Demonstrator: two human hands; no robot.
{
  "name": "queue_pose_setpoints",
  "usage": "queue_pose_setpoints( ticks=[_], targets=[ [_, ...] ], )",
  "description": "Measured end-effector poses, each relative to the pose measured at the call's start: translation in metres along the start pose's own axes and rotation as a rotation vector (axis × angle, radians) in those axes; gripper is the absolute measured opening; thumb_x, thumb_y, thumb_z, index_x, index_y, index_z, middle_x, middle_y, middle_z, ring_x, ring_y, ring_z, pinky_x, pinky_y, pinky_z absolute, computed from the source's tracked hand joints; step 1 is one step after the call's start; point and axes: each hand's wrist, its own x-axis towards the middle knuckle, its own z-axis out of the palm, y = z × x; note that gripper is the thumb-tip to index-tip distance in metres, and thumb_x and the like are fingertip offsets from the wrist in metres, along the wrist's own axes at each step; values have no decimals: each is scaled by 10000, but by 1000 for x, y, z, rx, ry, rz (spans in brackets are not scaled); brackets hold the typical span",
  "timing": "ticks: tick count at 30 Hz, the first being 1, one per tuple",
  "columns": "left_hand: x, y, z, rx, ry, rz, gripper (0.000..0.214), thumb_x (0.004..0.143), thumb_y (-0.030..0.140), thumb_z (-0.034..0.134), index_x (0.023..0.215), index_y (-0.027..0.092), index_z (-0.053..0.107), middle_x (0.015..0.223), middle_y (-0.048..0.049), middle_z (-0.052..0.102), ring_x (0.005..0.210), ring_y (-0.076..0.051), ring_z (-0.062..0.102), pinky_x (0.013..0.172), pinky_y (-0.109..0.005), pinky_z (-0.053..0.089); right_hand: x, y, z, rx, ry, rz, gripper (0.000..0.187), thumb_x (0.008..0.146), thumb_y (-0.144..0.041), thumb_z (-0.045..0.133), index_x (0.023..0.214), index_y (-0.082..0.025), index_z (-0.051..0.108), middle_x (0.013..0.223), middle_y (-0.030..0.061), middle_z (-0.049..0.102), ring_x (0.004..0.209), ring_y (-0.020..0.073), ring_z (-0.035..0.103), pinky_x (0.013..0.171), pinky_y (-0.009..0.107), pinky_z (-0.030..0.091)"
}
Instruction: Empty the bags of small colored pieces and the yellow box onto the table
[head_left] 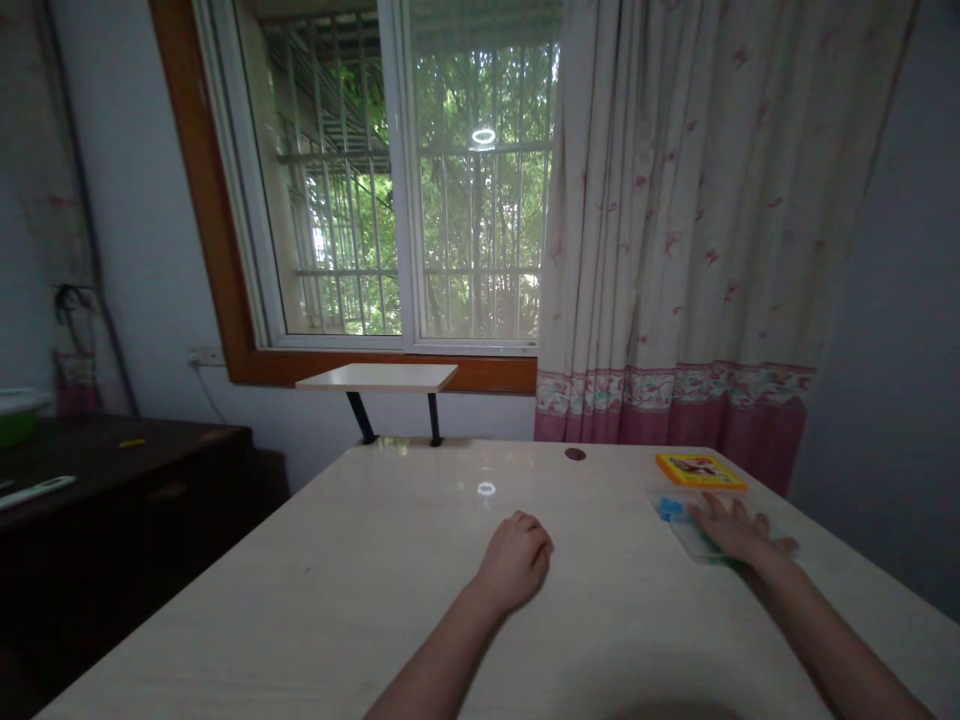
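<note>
My left hand (516, 562) rests on the pale table, its fingers curled into a loose fist. No object shows in it, though the palm side is hidden. Over at the right, my right hand (739, 530) has its fingers spread above a clear plastic box (694, 545), covering much of it. Whether the fingertips touch the box or hover just over it, I cannot tell. Blue pieces (670, 508) show at the box's left side, and a bit of green shows under its near edge. Just behind lies a flat orange-yellow box (701, 470) with a printed picture on top.
The pale table (360, 590) reaches back toward a barred window and a curtain (675, 250). A small raised shelf (379, 377) on black legs stands at its far left corner. A brown round disc (575, 454) sits near the back edge. Left is a dark cabinet (172, 440).
</note>
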Motion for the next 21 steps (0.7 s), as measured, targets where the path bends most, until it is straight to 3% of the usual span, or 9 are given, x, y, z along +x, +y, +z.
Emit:
queue_pose_setpoints(
  ticks=[4,10,12,16,18,21],
  targets=[
    [0,3,4,-15,-5,12,182,788,172,439,789,166,620,832,-61,601,864,-186,498,794,-307,404,-29,-35,-1,-12,-131,-76,719,750,-669,175,1372,-310,215,1458,95,139,1291,418,112,922,684,68],
    [1,13,6,-61,28,14,201,787,201,454,932,204,594,958,-54,577,945,-190,482,836,-320,390,-60,-68,5,-28,-109,-298,641,787,-630,183,1355,-340,251,1443,87,199,1292,393,151,923,668,127],
    [0,17,6,-66,22,33,252,780,273,492,1015,215,562,1065,-66,547,1023,-207,460,883,-339,374,-70,-77,7,-16,-102,-350,623,795,-623,191,1349,-347,266,1440,78,213,1294,382,157,932,658,128],
    [-2,25,11,-49,-55,99,572,709,495,558,1196,219,441,1328,-116,371,1219,-289,320,989,-440,283,-93,-99,10,16,-99,-404,598,797,-610,244,1333,-352,305,1440,62,220,1299,376,145,944,653,98],
    [-3,30,14,-35,-108,129,672,683,591,532,1230,222,404,1380,-127,303,1256,-326,264,1004,-501,235,-101,-111,12,71,-109,-431,604,788,-599,293,1329,-332,325,1438,54,227,1304,368,134,958,646,80],
    [-4,37,15,-23,-130,148,689,681,650,480,1220,226,409,1354,-116,352,1255,-332,267,1012,-525,203,-104,-122,14,269,-146,-463,590,803,-519,328,1331,-256,343,1404,63,306,1300,312,205,1006,589,109]
  ],
)
